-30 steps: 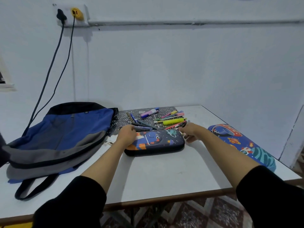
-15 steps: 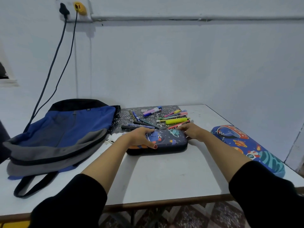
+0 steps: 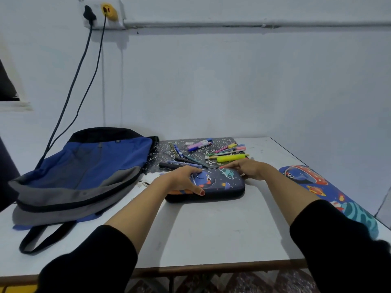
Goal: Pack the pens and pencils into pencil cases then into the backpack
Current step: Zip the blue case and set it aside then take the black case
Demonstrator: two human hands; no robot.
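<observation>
A dark space-print pencil case [image 3: 220, 185] lies shut in the middle of the white table [image 3: 211, 233]. My left hand [image 3: 183, 179] grips its left end, thumb across the lid. My right hand [image 3: 246, 169] holds its far right corner, fingers along the back edge. Behind the case, several pens, pencils and highlighters [image 3: 211, 154] lie scattered on a dark patterned mat [image 3: 160, 149]. A blue and grey backpack [image 3: 82, 172] lies flat on the left. A second, blue space-print pencil case [image 3: 313, 185] lies along the table's right edge.
Two cables [image 3: 80, 81] hang from a wall socket [image 3: 101, 12] down behind the backpack. The wall stands close behind the table. The backpack's strap [image 3: 40, 240] trails toward the front edge.
My left hand slid from the case's far left corner onto its lid, thumb over the top. My right hand stayed at the far right corner. The camera tilted up slightly.
</observation>
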